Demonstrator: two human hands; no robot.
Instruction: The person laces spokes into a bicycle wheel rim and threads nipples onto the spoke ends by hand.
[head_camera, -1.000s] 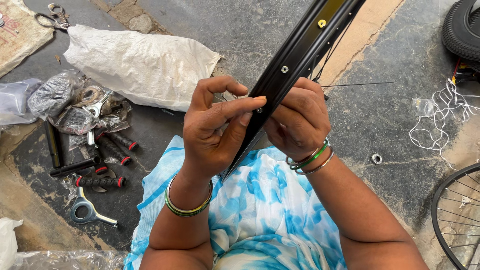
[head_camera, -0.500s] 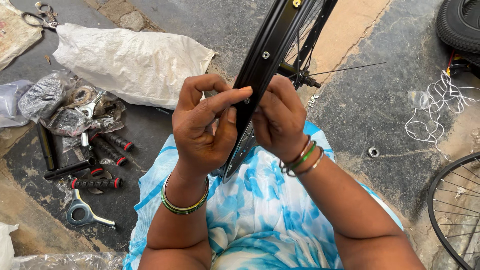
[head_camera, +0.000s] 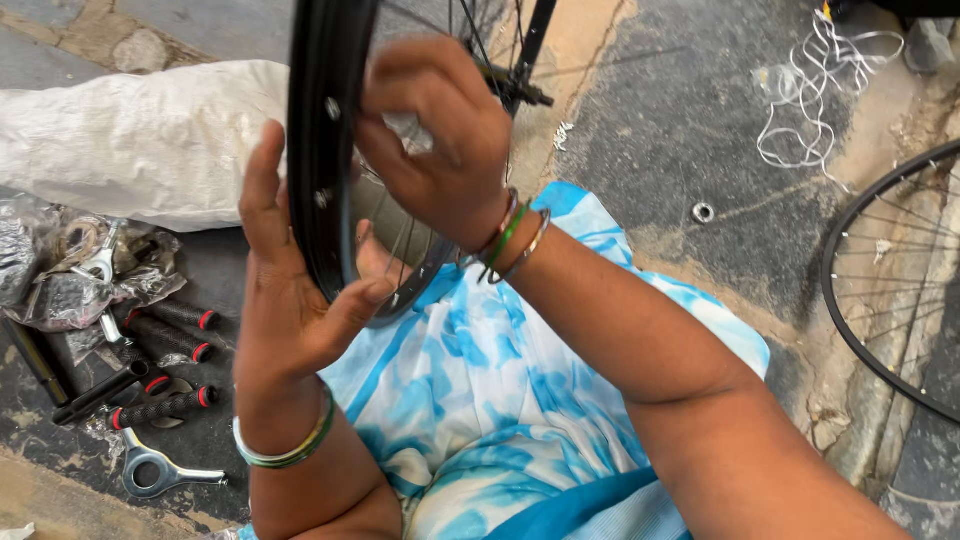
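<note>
A black bicycle wheel rim (head_camera: 318, 150) stands nearly upright over my lap, its thin spokes running to the hub (head_camera: 512, 88) at the top. My left hand (head_camera: 285, 300) cups the rim's lower curve from the left, fingers stretched up along it and thumb hooked under its inner edge. My right hand (head_camera: 440, 140) reaches in from the right, its fingers curled against the inner side of the rim among the spokes. Both wrists wear bangles. My blue and white dress (head_camera: 480, 390) lies beneath the wheel.
A white sack (head_camera: 130, 140) lies at the left. Below it are plastic bags of parts (head_camera: 60, 280), black grips with red ends (head_camera: 160, 405) and a flat spanner (head_camera: 155, 472). A washer (head_camera: 703, 212), a tangle of white wire (head_camera: 810, 100) and another spoked wheel (head_camera: 885, 290) lie at the right.
The rim has swung from a slant to nearly upright and sits further left. My left hand has opened along the rim, and my right hand has moved up onto its inner side.
</note>
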